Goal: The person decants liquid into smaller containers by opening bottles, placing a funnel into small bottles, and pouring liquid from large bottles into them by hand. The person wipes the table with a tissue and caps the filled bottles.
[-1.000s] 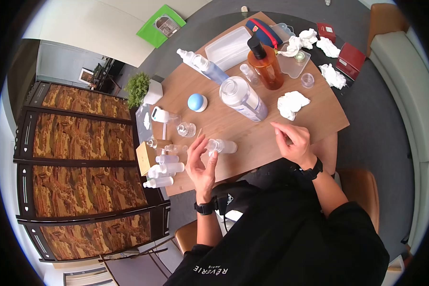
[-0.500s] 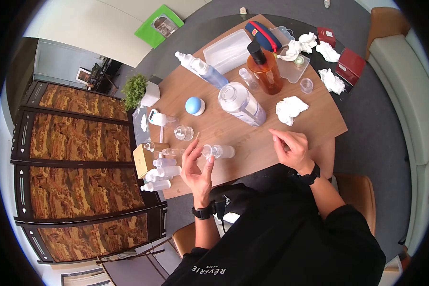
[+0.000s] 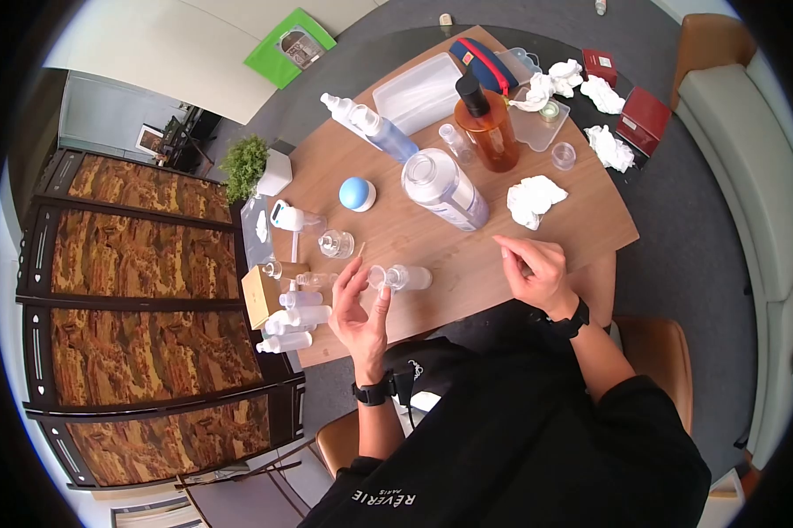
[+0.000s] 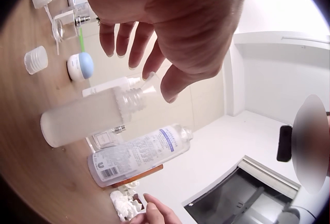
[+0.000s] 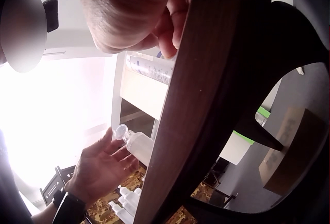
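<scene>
A small clear funnel (image 4: 151, 87) sits at the mouth of a frosted bottle (image 4: 82, 117) that stands upright on the table. My left hand (image 3: 359, 315) pinches the funnel's rim between thumb and index finger, the other fingers spread loosely. Near the table's front edge my right hand (image 3: 542, 273) rests with loosely curled fingers and holds nothing. Between and beyond the hands stands a large clear bottle (image 3: 445, 189) with a printed label and an uncapped mouth. A clear ribbed cap (image 4: 36, 60) lies on the wood in the left wrist view.
An amber pump bottle (image 3: 489, 132), blue spray bottle (image 3: 383, 134) and clear tray (image 3: 418, 95) stand farther back. A blue-topped round jar (image 3: 357, 194) is mid-table. Several small bottles (image 3: 301, 315) crowd the left edge. Crumpled tissue (image 3: 536, 201) lies by my right hand.
The left fingers have shifted slightly leftward relative to the frosted bottle, and the funnel's rim shows more plainly. The right hand stays nearly still; the head view has shifted a little.
</scene>
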